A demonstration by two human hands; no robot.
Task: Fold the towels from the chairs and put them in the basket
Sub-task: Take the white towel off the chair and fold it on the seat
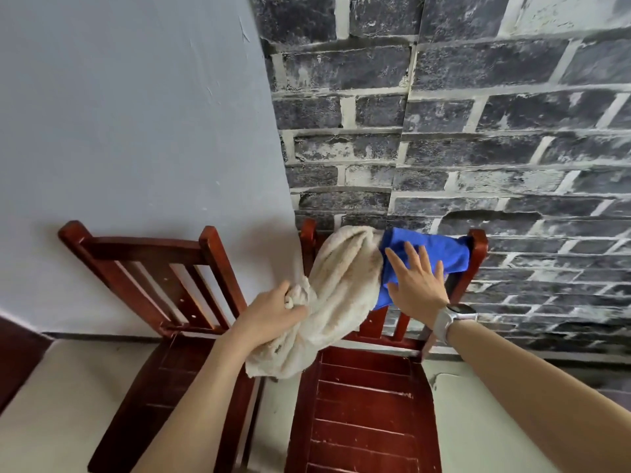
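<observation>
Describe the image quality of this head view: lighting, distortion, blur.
Head view: soft, even light, no glare; strong wide-angle bending curves the brick wall and splays the chairs; the left hand gripping the cream towel and the right hand on the blue towel look sharp.

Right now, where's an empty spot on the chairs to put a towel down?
Both seats show bare wood: the left chair seat and the right chair seat. The left chair's backrest is bare too. The right chair's backrest is crowded: the cream towel, gripped by the left hand, and the blue towel under the open right hand.
</observation>
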